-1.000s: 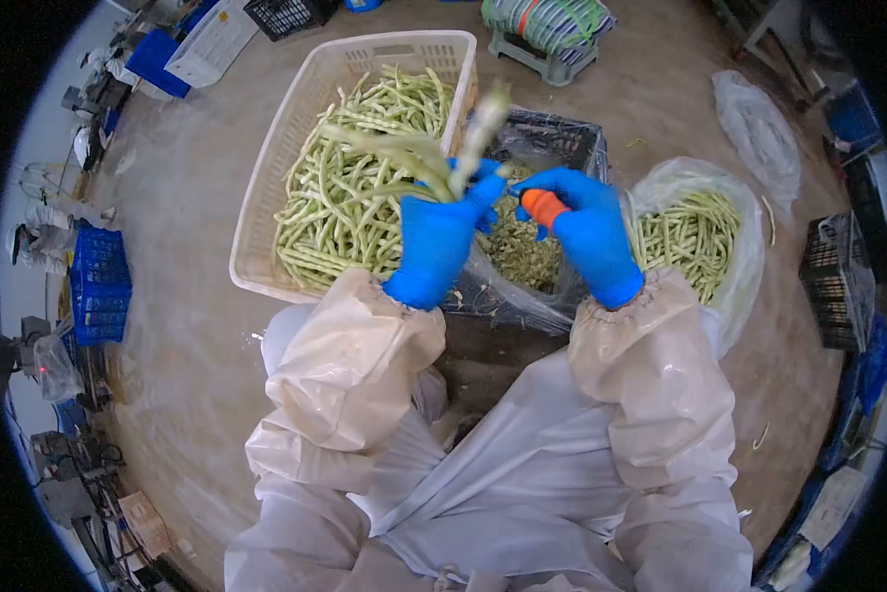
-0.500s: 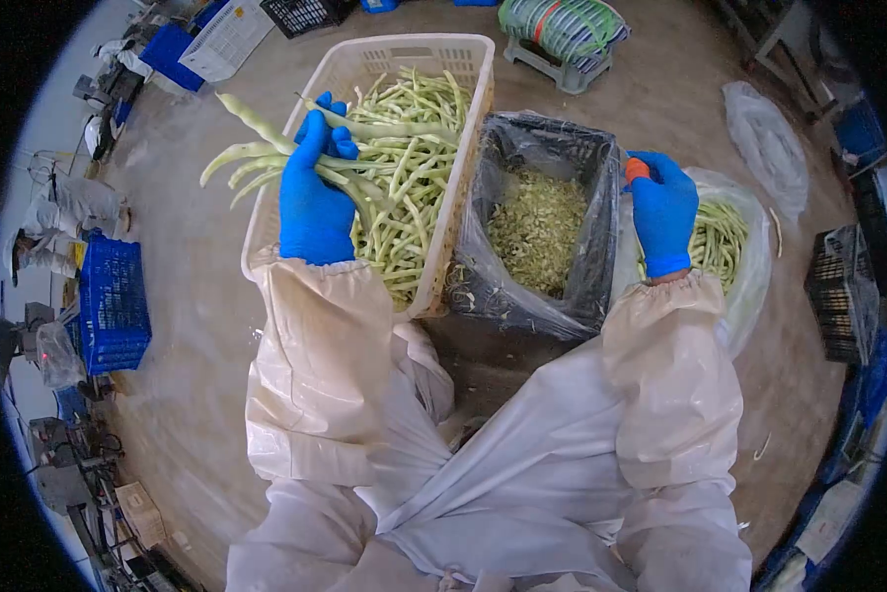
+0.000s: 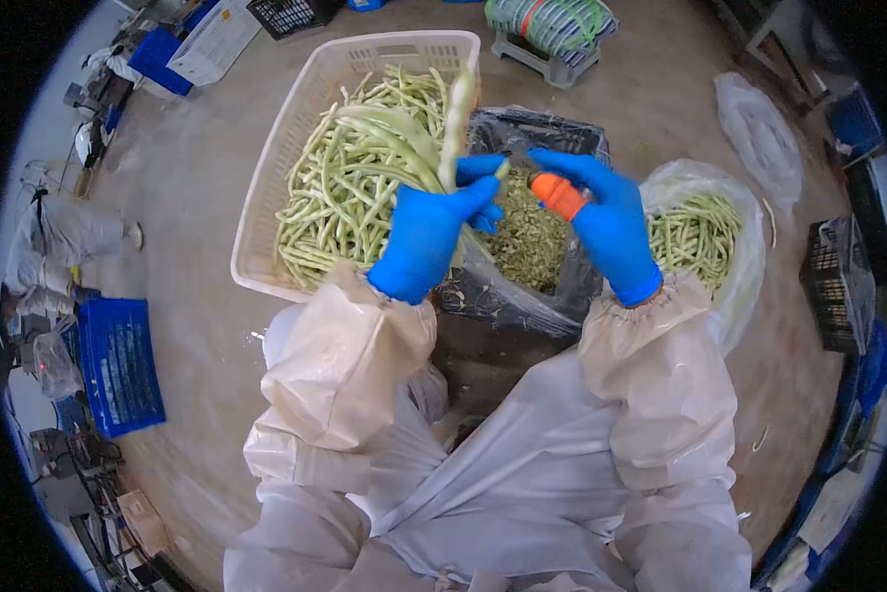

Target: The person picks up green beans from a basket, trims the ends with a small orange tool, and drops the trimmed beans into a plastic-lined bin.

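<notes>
Handling one bean bunch (image 3: 396, 124): two hands (image 3: 425, 235) (image 3: 613, 225)

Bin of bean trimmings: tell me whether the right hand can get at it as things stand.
Probably yes. The right hand hovers right above the open plastic-lined bin; the left hand and its bunch of green beans sit beside it, not beneath.

Bare brownish floor (image 3: 196, 197), a blue crate (image 3: 117, 365), perhaps machinery (image 3: 68, 474) beyond.

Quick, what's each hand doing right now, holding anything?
Left hand: closed around a bunch of green beans.
Right hand: open, holding nothing; orange thumb cap near the bean ends.
</notes>
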Available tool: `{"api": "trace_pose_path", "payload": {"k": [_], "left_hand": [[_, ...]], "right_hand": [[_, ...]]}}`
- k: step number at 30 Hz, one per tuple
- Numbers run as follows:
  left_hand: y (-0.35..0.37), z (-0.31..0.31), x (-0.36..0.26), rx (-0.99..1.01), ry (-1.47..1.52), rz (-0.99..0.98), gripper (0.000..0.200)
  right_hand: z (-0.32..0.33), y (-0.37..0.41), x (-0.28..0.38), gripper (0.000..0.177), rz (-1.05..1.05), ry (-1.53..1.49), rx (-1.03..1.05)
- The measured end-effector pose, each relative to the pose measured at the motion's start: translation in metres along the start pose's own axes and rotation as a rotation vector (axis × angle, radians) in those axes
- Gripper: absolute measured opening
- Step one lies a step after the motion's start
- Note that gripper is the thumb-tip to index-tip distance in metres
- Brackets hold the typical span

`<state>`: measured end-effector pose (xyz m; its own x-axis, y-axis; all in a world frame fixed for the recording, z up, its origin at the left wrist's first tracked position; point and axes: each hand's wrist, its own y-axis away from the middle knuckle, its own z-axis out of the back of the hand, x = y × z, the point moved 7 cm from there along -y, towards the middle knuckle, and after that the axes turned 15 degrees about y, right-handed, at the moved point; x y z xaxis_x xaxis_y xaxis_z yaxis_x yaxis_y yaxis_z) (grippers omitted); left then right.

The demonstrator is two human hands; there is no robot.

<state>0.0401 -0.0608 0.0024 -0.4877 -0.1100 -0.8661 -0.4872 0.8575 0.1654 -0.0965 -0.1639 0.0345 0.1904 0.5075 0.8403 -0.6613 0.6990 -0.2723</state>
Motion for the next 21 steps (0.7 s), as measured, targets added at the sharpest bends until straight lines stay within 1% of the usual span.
{"api": "trace_pose_path", "payload": {"k": [2, 5, 6, 8, 9, 10, 11, 13, 14, 17, 18, 20, 21], "left_hand": [[0.000, -0.006, 0.013, 0.033, 0.019, 0.010, 0.028], [0.003, -0.010, 0.025, -0.010, -0.074, 0.019, 0.027], [0.003, -0.011, 0.026, -0.023, -0.110, 0.015, 0.020], [0.002, -0.011, 0.025, -0.026, -0.410, 0.002, 0.024], [0.003, -0.012, 0.021, -0.029, -0.560, -0.004, 0.026], [0.005, -0.012, 0.023, -0.048, -0.416, 0.056, 0.029], [0.005, -0.010, 0.021, -0.056, -0.413, 0.053, 0.028], [0.003, -0.005, 0.016, -0.072, -0.404, 0.046, 0.025], [0.002, -0.001, 0.017, -0.088, -0.297, 0.111, 0.021], [-0.003, 0.001, 0.011, 0.004, -0.166, 0.087, 0.017], [0.000, -0.001, 0.007, -0.001, -0.169, 0.124, 0.019], [-0.001, -0.003, 0.002, 0.059, -0.058, 0.128, 0.022], [-0.001, -0.004, -0.001, 0.087, -0.003, 0.131, 0.024]], "right_hand": [[-0.001, 0.002, 0.003, 0.020, 0.006, -0.019, 0.005], [-0.005, 0.004, -0.008, 0.015, -0.019, -0.023, 0.012], [-0.003, 0.004, -0.003, 0.015, 0.051, 0.074, 0.007], [-0.005, 0.007, 0.007, 0.016, 0.198, 0.264, -0.001], [-0.006, 0.009, 0.015, 0.017, 0.294, 0.370, -0.047], [-0.008, 0.014, 0.023, 0.018, 0.390, 0.476, -0.091], [-0.012, 0.019, 0.031, 0.019, 0.487, 0.583, -0.137], [-0.014, 0.021, 0.039, 0.019, 0.489, 0.586, -0.136], [-0.014, 0.022, 0.043, 0.020, 0.490, 0.589, -0.139], [-0.012, 0.023, 0.049, 0.019, 0.464, 0.465, -0.198], [-0.010, 0.023, 0.047, 0.018, 0.432, 0.423, -0.237], [-0.008, 0.024, 0.038, 0.017, 0.367, 0.337, -0.312], [-0.009, 0.022, 0.032, 0.016, 0.307, 0.315, -0.278]]}}
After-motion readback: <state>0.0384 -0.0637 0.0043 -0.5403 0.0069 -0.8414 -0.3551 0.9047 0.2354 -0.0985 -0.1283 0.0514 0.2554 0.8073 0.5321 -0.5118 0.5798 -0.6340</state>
